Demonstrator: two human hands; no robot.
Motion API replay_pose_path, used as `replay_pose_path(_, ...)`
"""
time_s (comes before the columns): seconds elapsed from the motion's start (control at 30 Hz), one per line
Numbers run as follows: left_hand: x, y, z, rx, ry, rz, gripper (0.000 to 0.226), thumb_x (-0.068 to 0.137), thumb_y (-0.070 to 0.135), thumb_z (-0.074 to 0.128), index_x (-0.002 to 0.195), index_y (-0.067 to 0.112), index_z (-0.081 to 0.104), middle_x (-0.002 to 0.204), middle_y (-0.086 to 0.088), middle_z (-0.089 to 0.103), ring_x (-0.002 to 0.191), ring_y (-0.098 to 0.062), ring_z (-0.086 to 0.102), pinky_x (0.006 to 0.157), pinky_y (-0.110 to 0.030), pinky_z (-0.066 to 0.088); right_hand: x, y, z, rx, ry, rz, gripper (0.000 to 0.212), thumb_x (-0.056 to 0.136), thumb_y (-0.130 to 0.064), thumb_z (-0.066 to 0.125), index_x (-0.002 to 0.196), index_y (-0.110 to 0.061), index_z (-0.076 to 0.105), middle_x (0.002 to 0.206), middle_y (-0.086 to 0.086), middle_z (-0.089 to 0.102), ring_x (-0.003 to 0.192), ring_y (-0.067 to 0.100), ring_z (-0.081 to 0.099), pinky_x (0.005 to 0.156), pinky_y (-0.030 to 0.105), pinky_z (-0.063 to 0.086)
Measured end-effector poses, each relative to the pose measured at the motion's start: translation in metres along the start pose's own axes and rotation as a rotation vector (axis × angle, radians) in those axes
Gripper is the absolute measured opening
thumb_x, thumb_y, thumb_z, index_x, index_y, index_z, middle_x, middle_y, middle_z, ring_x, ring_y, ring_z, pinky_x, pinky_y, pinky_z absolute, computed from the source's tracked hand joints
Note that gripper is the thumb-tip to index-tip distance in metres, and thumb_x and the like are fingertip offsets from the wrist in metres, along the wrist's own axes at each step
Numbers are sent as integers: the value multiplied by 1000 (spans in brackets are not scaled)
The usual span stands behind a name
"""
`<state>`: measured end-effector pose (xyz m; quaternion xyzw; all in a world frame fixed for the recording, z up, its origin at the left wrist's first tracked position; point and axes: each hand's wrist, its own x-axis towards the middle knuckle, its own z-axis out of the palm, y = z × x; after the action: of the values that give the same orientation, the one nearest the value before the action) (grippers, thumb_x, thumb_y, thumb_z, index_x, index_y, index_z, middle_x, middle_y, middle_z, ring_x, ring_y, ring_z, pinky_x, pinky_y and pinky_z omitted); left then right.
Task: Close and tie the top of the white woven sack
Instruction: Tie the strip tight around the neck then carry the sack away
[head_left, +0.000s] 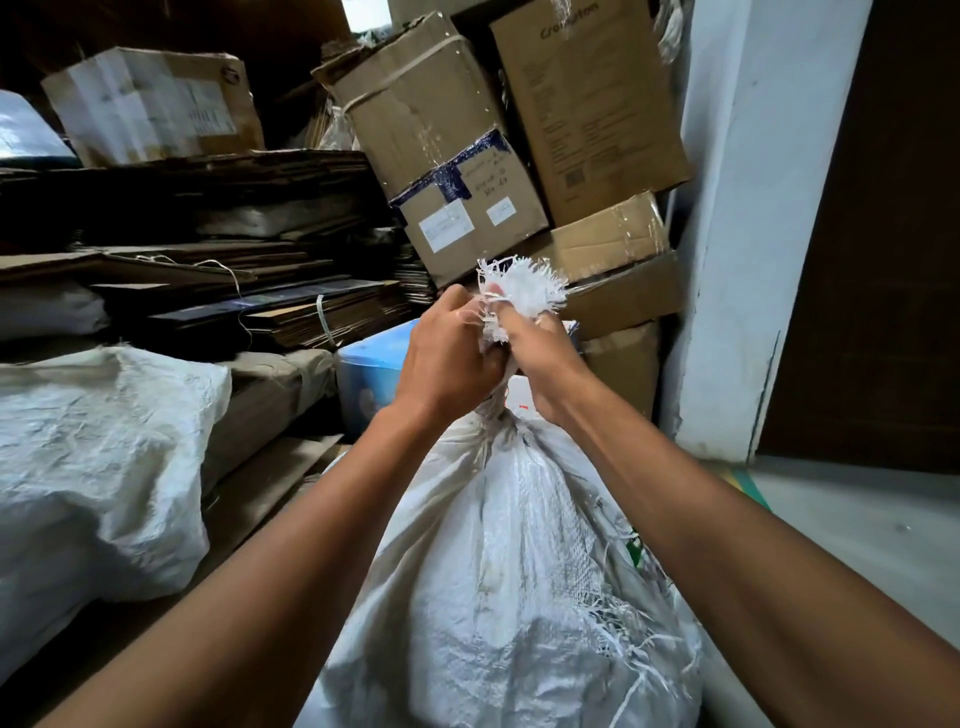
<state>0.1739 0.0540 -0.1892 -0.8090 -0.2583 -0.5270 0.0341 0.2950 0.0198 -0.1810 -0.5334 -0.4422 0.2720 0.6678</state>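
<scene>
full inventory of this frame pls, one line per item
white woven sack: 1, white, centre foreground, top bunched into a frayed tuft
second sack: 1, white, left, lying on its side
cardboard boxes: several, brown, stacked at the back
flattened cardboard: a pile, brown, left shelf area
blue container: 1, blue, behind the hands, mostly hidden
wall: 1, white, right
door: 1, dark brown, far right
left hand: 1, grips the bunched neck from the left
right hand: 1, grips the neck from the right
</scene>
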Motion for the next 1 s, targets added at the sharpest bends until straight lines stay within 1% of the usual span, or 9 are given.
replay_pose_path(0.07,-1,-5,-7,-171,-59,-11,29,79,29,63,99,12,76,90,-4,64,81,-23,63,72,-43,58,7,5,-2,9,102,29,46,77,-49,74,108,-16,74,107,4,80,99,27,78,90,51,65)
replay_pose_path(0.17,-11,-14,-19,-365,-144,-25,50,83,23,69,133,22,72,116,4,73,108,-8,70,91,-27,59,9,7,-8,113,107,72,32,94,-23,75,124,-12,68,111,11,79,96,30,78,81,45,66)
replay_pose_path(0.33,-33,-18,0,-445,-261,-113,50,100,60,60,148,49,55,150,6,40,139,3,46,116,-32,43,10,17,-11,381,8,140,40,97,-5,70,136,2,61,107,18,78,73,24,79,54,34,62)
replay_pose_path(0.4,-39,-15,10,-650,-268,-272,49,105,54,56,152,49,45,153,-1,46,131,4,56,115,-36,48,11,23,-15,442,-16,145,33,102,2,60,135,3,65,108,17,78,74,21,78,56,30,61)
replay_pose_path(0.53,-39,-15,20,-953,-264,-438,44,107,19,64,145,26,44,110,-4,74,94,-21,70,83,-35,58,8,28,-24,451,-142,141,36,102,6,54,137,6,63,118,20,75,85,23,79,68,33,64)
replay_pose_path(0.67,-36,-16,33,-775,-152,-467,36,95,21,68,129,30,62,107,-7,77,86,-16,69,82,-36,57,13,20,-32,-109,64,-40,47,89,-1,77,131,-13,60,127,14,70,101,23,72,83,36,62)
replay_pose_path(0.77,-33,-10,39,-672,-96,-476,35,96,14,67,123,36,63,93,-5,76,67,-14,63,66,-32,53,-2,3,-32,-549,314,-536,65,75,-4,67,136,-22,55,139,4,52,119,21,54,98,29,44)
replay_pose_path(0.87,-30,-10,44,-611,-78,-439,40,91,10,65,121,36,61,84,3,75,67,-12,62,66,-35,53,-24,-9,-18,-675,162,-815,60,71,-17,59,129,-30,66,143,-5,57,134,24,48,112,42,40)
replay_pose_path(1.0,-29,-9,40,-506,-119,-472,54,92,25,68,142,39,56,112,9,79,101,-8,73,90,-35,60,-33,9,-13,-908,-110,-568,61,88,-39,42,147,-42,54,162,-8,45,157,18,24,126,53,13)
